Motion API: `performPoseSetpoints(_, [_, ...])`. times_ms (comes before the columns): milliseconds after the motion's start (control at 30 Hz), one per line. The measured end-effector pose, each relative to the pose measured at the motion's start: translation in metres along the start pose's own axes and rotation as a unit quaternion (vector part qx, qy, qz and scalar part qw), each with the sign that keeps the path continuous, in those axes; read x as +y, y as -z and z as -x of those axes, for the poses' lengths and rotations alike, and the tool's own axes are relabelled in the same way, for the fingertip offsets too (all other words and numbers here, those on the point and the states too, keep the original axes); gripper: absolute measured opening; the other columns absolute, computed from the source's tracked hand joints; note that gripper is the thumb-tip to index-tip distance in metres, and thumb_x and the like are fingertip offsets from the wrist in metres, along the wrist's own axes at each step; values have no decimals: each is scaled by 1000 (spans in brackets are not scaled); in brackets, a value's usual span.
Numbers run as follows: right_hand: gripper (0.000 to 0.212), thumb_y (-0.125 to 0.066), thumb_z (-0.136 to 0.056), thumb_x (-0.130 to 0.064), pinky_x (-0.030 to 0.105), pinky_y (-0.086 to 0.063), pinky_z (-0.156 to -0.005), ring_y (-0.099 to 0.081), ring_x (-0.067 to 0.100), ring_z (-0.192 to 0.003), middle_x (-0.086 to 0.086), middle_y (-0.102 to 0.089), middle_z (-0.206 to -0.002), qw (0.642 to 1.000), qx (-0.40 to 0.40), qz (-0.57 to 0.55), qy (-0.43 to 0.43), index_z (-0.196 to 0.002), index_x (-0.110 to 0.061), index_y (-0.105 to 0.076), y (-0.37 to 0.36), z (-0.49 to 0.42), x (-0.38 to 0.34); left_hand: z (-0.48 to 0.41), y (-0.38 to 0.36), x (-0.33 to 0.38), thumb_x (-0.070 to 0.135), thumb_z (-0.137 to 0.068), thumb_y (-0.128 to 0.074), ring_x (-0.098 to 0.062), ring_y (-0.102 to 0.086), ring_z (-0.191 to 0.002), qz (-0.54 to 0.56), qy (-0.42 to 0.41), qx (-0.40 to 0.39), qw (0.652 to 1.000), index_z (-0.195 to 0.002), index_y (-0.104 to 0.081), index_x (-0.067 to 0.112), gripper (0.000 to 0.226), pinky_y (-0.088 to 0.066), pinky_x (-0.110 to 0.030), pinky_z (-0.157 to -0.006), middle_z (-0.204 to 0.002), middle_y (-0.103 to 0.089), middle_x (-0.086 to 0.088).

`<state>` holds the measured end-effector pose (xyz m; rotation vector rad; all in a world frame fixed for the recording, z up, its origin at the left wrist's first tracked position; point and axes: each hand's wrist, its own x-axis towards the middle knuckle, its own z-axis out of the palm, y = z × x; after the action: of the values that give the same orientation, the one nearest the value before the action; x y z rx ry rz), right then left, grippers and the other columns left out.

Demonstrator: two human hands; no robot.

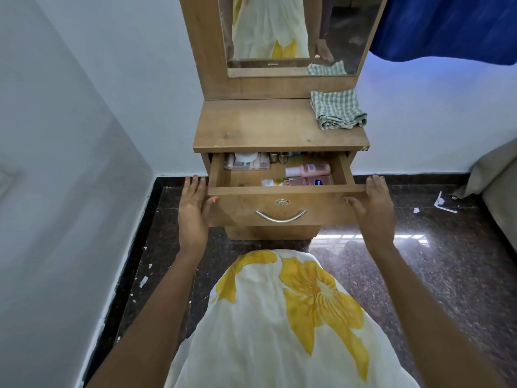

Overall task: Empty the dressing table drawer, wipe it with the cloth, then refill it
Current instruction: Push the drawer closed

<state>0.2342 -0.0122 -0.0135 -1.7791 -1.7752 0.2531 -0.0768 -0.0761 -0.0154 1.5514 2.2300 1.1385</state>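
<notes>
Two hands: the left hand (193, 208) and the right hand (375, 211) are at the two ends of the front of the drawer (285, 191), one at each end.
Left hand: the fingers are straight and close together along the left end of the drawer front, and the thumb lies on the front face.
Drawer: it is pulled partly out from under the top of the dressing table (265, 130), with things inside.
Drawer, back left: a clear cosmetic case (246, 163) with a round white thing on it.
Drawer, back middle: some small dark bottles (278, 157), partly hidden under the table top.
Drawer, right part: pink bottles (310, 170) lie on their sides. Nearer the front wall is a bottle with a blue label (321, 182).
Drawer front: a curved metal handle (281, 216) in the middle, with a round lock (282, 202) just above it.
Table top, back: the mirror (291, 32) stands upright.
Table top, right back corner: the cloth (338, 110), green and white checked, lies folded, well apart from both hands.
Right hand: the fingers are straight and together along the right end of the drawer front, with the thumb on the front face.
Floor (447, 261): dark polished stone, with scraps of paper (444, 204) at the right.
Upper right: a blue curtain (447, 26).
</notes>
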Motion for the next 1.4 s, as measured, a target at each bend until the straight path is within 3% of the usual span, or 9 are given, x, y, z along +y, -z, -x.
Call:
performPoseSetpoints(233, [49,-67,-82,-11,40,-41,-105,-54,35,-118,25,-58,-123,991,53,-103,-65,-124,8,-50,-4,-25,0,-21,-1,10,11,-81,-69,-22,-49,-127,103,137,64,983,-139,-39,4,65,-39,-34,-108,-135,-53,-14])
performPoseSetpoints(400, [49,-68,-81,-19,27,-42,-90,-60,24,-102,24,-64,-113,982,62,-128,-122,-120,7,-54,-6,-45,-4,-41,-4,16,10,-81,-69,-16,-55,-116,141,189,78,969,-139,-39,2,65,-42,-32,-105,-128,-59,-15])
performPoseSetpoints(567, [49,-68,-81,-19,17,-43,-80,-61,19,-90,20,-68,-108,978,70,-146,-134,-125,0,-55,-9,-61,-6,-58,-6,22,9,-81,-69,-22,-61,-110,124,189,83,971,-121,-52,-6,46,-40,-14,-82,-120,-63,-19])
performPoseSetpoints(633, [44,-68,-81,-15,26,-48,-82,-65,27,-95,22,-68,-105,973,76,-173,-132,-121,1,-58,-10,-68,-8,-65,-8,21,8,-81,-68,-15,-59,-104,140,196,81,967,-107,-59,1,28,-40,-14,-81,-119,-63,-20])
performPoseSetpoints(733, [32,-67,-81,-14,32,-51,-77,-66,36,-92,24,-69,-97,974,73,-175,-121,-110,-1,-64,-12,-76,-12,-74,-11,19,2,-80,-68,-10,-55,-106,228,212,84,947,-120,-55,-3,42,-43,-22,-97,-126,-59,-20])
performPoseSetpoints(867, [33,-67,-81,-11,3,-40,-57,-63,19,-88,11,-68,-100,967,70,-206,-134,-112,1,-64,-15,-86,-14,-84,-12,16,-5,-76,-68,-14,-63,-97,281,189,69,938,-95,-65,14,26,-50,-33,-96,-112,-67,-12])
performPoseSetpoints(1067, [25,-64,-80,-11,20,-39,-65,-59,18,-80,21,-70,-100,957,74,-213,-185,-99,5,-67,-25,-99,-14,-100,-19,10,-2,-76,-68,-19,-64,-95,291,202,75,932,-111,-65,6,36,-53,-46,-91,-106,-68,-9])
performPoseSetpoints(1267, [21,-61,-78,-8,15,-31,-42,-51,17,-73,25,-68,-92,950,84,-220,-205,-90,9,-66,-30,-107,-13,-107,-25,9,-7,-77,-63,-19,-64,-93,276,202,88,936,-109,-64,3,34,-53,-45,-90,-99,-66,-5])
performPoseSetpoints(1400, [20,-60,-79,-11,15,-35,-49,-48,17,-64,27,-68,-87,946,78,-228,-216,-83,9,-64,-33,-106,-11,-108,-29,7,-5,-77,-64,-22,-65,-100,265,199,98,938,-110,-64,3,34,-54,-42,-90,-104,-67,-8])
